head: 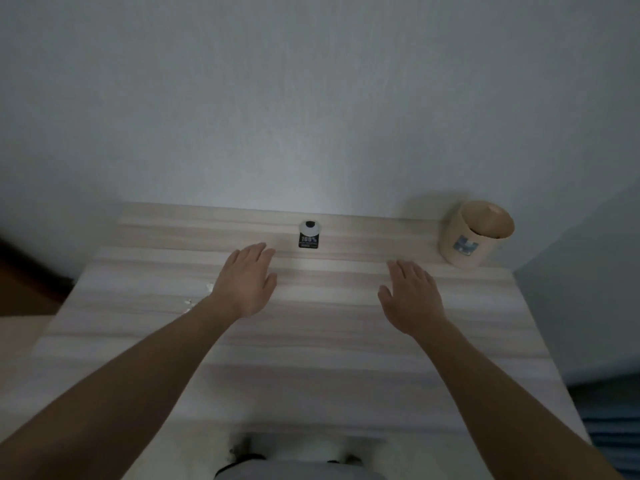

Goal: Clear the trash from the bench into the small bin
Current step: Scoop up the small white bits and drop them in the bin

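Tan cylindrical bin (467, 244), blue-labelled, stands mouth-up, long axis vertical, at the far right corner of the pale wooden bench (311, 341). Whitish scraps (209, 287), perhaps paper, lie beside the left hand (244, 284); it and the right hand (412, 299) are flat and empty.

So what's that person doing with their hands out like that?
A person holds the left hand and the right hand out flat over the bench, fingers straight and gripping nothing. A few small white scraps lie beside the left forearm. The bin stands at the back right corner, and a black-and-white tag sits at the back middle. No trash is picked up yet.
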### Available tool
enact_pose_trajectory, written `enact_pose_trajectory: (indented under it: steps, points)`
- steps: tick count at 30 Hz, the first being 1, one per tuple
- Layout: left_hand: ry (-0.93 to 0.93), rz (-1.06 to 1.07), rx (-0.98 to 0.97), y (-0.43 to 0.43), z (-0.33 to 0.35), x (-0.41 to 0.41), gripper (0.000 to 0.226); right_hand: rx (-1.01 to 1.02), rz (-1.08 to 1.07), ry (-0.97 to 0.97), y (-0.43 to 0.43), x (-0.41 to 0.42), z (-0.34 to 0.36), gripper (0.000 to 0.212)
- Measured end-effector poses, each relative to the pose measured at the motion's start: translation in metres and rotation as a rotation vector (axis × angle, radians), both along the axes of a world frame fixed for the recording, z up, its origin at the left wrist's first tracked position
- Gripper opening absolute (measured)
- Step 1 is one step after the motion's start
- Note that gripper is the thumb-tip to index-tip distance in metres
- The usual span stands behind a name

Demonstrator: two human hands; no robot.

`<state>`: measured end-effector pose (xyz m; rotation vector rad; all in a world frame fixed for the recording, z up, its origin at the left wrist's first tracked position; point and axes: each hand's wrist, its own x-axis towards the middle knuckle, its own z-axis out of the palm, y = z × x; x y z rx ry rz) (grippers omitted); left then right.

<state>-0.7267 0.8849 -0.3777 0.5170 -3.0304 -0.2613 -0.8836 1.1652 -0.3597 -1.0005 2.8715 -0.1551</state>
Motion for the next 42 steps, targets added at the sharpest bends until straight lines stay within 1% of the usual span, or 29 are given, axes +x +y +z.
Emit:
enact_pose_trajectory:
  steps: [8,14,18,22,28,32,34,39,42]
  points:
    - [-0.082,0.022,0.012,-0.122,-0.035,0.064,0.057,0.061,0.023,-0.09,-0.128,0.06,-0.033,0.06]
    - [-0.152,-0.019,0.073,-0.177,-0.073,0.088,0.062,0.086,0.081,-0.17,-0.191,0.112,-0.061,0.059]
    - [-0.187,-0.03,0.127,-0.191,-0.102,0.093,0.062,0.132,0.099,-0.217,-0.21,0.12,-0.076,0.059]
    - [-0.223,-0.006,0.16,-0.197,-0.121,0.09,0.059,0.122,0.124,-0.248,-0.229,0.109,-0.091,0.059]
    - [-0.262,-0.002,0.181,-0.197,-0.128,0.075,0.053,0.1,0.161,-0.351,-0.266,0.097,-0.119,0.059]
    - [-0.284,-0.023,0.203,-0.197,-0.132,0.057,0.05,0.087,0.222,-0.398,-0.291,0.091,-0.135,0.059]
    - [-0.299,-0.032,0.241,-0.195,-0.138,0.045,0.045,0.093,0.244,-0.415,-0.299,0.086,-0.144,0.059]
    - [-0.269,-0.045,0.409,-0.203,-0.158,0.025,0.024,0.102,0.269,-0.405,-0.316,0.07,-0.164,0.055]
    - [-0.235,-0.075,0.441,-0.213,-0.163,0.028,0.015,0.095,0.283,-0.392,-0.328,0.068,-0.17,0.049]
